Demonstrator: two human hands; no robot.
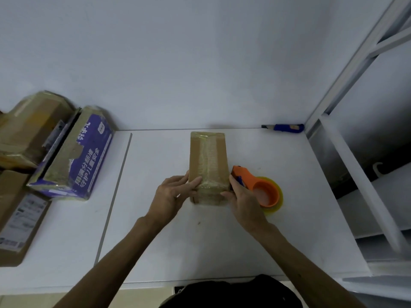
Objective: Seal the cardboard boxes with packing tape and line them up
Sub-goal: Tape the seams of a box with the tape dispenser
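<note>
A small brown cardboard box (208, 156) lies on the white table (289, 230), with a strip of clear tape running along its top and over its near end. My left hand (172, 195) holds the box's near left corner, thumb on top. My right hand (243, 203) presses its fingers against the near right corner. Right beside the box lies an orange tape dispenser (264, 190) with a clear tape roll, partly hidden behind my right hand.
A purple-printed box (75, 156) leans at the left with brown boxes (26, 132) behind it and a labelled box (17, 221) nearer me. A blue utility knife (285, 127) lies at the table's far edge. A white metal rack (360, 152) stands on the right.
</note>
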